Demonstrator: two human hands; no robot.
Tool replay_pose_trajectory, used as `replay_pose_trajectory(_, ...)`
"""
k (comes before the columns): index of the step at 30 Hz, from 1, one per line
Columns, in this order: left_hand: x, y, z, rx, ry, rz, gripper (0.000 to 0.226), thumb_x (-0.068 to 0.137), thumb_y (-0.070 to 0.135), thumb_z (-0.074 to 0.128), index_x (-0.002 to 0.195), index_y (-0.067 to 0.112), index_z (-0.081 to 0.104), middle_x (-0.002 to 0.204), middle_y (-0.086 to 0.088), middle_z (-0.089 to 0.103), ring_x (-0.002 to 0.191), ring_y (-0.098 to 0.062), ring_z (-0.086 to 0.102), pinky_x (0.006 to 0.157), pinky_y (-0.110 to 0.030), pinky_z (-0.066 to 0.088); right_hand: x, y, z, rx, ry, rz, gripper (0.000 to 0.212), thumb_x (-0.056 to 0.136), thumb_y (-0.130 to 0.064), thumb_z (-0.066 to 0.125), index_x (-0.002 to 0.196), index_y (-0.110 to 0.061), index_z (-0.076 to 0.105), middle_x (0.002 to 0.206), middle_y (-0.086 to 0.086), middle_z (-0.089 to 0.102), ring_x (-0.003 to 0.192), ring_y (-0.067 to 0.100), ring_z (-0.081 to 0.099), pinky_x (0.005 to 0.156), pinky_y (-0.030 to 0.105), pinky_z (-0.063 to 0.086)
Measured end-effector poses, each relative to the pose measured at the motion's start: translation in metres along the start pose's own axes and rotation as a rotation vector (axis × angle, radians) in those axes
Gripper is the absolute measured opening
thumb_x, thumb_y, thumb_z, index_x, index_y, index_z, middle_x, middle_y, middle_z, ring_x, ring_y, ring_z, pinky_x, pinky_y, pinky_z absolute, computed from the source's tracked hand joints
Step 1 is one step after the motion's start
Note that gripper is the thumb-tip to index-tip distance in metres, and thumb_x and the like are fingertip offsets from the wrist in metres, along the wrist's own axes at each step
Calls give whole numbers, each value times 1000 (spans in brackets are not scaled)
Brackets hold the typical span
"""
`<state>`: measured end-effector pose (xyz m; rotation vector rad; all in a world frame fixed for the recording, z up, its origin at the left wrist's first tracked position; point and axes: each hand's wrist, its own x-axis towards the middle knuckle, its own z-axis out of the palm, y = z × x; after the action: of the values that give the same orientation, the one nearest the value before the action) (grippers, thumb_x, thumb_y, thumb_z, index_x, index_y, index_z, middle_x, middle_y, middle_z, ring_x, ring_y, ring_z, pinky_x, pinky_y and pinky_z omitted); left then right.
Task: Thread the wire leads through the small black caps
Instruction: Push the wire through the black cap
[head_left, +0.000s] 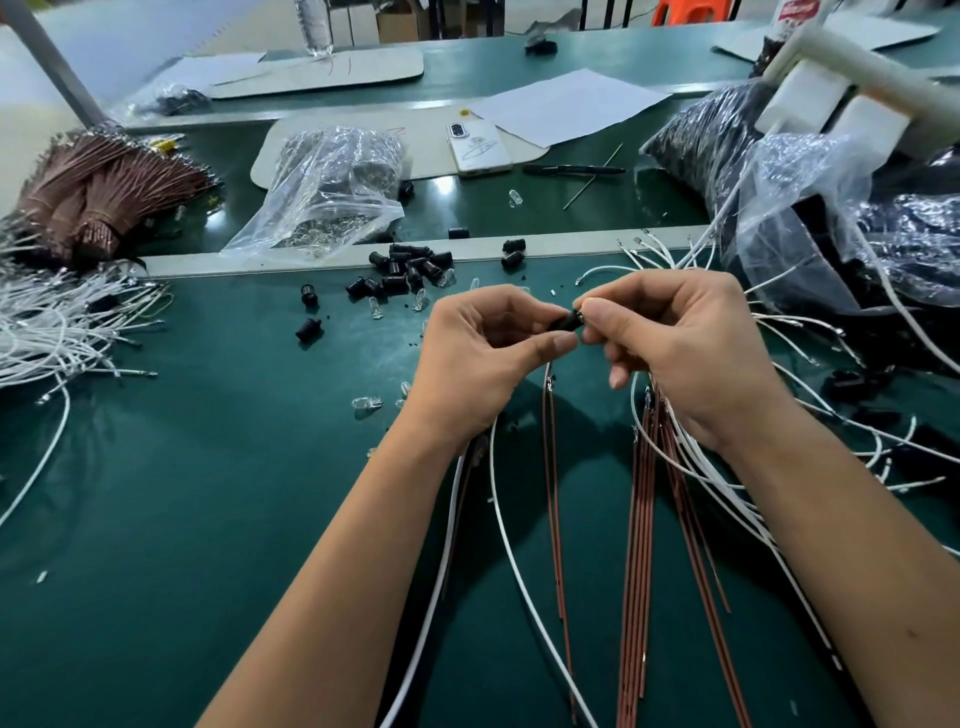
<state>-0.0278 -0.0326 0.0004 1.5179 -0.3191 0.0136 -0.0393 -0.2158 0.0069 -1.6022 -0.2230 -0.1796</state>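
Both hands (576, 338) pinch one black cap (569, 322), loose caps (410, 267) beyond.

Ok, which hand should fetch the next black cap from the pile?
Probably the left hand: the cap pile lies up-left, on its side. The right hand sits farther away, beside the wires.

Green table (208, 493) held lots of stuff. Pile of small black caps (410, 267) sat near middle. White wires (57, 332) lay in heap at left, brown wire bundles (104, 192) behind them. Clear bag (332, 197) rested further back, beside white phone (479, 148) and black pen (574, 169).
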Motion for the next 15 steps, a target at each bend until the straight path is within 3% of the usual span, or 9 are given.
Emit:
replay_pose_trajectory(6,-1,-2,3,-27,-2,-20,15,77,-5,81,86,5,75,86,-17,75,79,-18,68,81,-29,58,0,-1,-1,10,5,38,11,92,-4,75,82,-9,78,65,9,69,50,14,56,43,22,49)
replay_pose_trajectory(11,-1,-1,4,-94,-11,-53,15,78,-5,79,87,6,75,84,-9,77,77,-13,70,73,-22,55,0,-4,-3,198,-49,95,12,83,-18,75,84,-7,77,67,8,68,53,12,56,45,20,48)
replay_pose_trajectory(15,-2,0,6,-111,7,-96,14,79,-6,79,87,5,75,84,-10,76,73,-12,68,70,-19,52,-2,-2,1,11,24,-19,6,92,-7,74,87,-5,76,66,6,69,52,14,56,45,23,52)
